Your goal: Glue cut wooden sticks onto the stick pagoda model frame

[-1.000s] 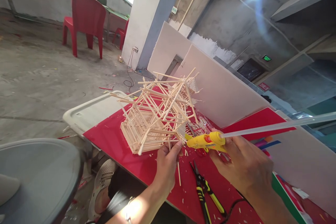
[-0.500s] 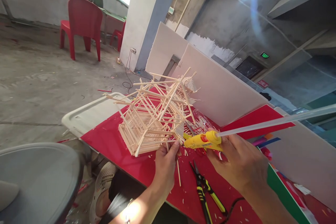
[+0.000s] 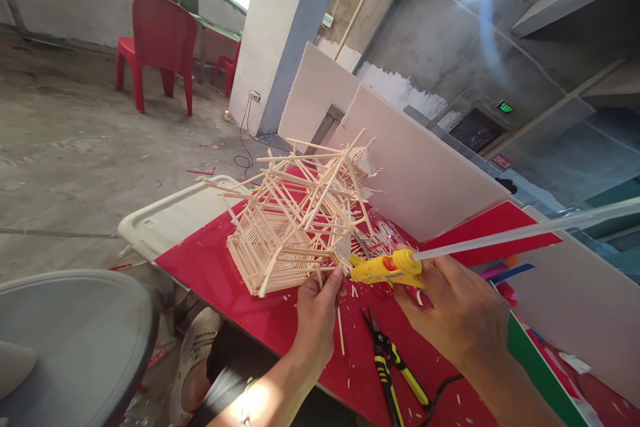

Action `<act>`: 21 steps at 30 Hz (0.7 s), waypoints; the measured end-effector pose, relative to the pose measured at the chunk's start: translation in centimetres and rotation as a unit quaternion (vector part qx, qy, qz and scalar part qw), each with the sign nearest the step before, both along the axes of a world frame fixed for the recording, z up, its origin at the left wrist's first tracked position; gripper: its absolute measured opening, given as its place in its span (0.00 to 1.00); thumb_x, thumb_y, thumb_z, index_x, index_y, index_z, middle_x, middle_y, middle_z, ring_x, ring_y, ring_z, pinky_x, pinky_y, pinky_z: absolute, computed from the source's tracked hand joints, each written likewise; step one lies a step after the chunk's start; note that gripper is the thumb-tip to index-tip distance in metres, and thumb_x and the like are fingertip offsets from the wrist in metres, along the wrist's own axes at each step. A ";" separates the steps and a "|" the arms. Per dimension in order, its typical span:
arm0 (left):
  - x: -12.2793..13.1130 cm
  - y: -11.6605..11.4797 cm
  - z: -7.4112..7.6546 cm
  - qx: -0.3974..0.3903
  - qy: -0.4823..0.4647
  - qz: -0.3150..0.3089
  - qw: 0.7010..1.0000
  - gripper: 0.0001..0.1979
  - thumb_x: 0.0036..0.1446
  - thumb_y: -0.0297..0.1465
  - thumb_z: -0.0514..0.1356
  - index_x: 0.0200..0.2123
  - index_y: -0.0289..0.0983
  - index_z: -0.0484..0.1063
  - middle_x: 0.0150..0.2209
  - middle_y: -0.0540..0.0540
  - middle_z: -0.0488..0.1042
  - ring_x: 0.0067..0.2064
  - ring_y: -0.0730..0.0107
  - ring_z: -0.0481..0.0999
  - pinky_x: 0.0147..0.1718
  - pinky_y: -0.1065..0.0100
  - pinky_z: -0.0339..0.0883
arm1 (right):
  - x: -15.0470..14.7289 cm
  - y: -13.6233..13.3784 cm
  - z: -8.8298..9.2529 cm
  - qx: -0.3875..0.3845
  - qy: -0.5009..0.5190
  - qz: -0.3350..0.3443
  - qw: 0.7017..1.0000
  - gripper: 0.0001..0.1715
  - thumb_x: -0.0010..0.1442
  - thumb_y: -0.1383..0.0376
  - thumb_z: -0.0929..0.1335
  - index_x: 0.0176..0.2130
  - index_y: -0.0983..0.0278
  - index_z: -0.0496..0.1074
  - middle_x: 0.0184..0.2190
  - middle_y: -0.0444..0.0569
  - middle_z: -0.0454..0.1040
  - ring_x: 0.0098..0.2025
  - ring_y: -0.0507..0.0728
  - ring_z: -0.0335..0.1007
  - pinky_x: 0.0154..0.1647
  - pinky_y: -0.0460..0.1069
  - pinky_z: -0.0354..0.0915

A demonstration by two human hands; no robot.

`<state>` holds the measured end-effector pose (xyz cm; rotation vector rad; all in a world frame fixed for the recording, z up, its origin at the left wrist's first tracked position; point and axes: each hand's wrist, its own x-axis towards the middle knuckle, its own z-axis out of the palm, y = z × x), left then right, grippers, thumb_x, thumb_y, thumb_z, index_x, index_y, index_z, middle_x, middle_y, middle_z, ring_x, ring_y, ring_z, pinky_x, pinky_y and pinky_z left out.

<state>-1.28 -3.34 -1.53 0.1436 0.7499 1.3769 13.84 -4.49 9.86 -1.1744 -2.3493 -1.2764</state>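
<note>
A house-like model (image 3: 280, 233) made of thin wooden sticks stands on the red tabletop (image 3: 200, 260). At its near right corner, my left hand (image 3: 320, 307) is closed, thumb and fingers pinching a wooden stick (image 3: 320, 275) against the model. My right hand (image 3: 460, 307) is wrapped round a yellow hot glue gun (image 3: 385, 268). A long translucent glue stick (image 3: 520, 233) sticks out of the gun's back end. The gun's nozzle points left, close to my left fingertips; whether it touches the sticks I cannot tell.
Black-and-yellow pruning shears (image 3: 393, 360) lie near the table's front edge. Loose sticks (image 3: 383, 237) are piled behind the glue gun. White boards (image 3: 400, 160) stand along the far side. A grey round stool (image 3: 75, 340) and a red chair (image 3: 163, 47) are to the left.
</note>
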 end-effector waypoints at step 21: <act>0.9 0.1 -1.0 0.000 -0.001 -0.011 1.000 0.21 0.42 0.45 0.72 0.29 0.36 0.72 0.20 0.56 0.63 0.21 0.79 0.55 0.22 0.74 0.48 | 0.1 -0.1 0.0 -0.003 0.013 -0.004 1.000 0.15 0.61 0.56 0.69 0.40 0.66 0.73 0.30 0.46 0.75 0.28 0.52 0.69 0.26 0.46 0.60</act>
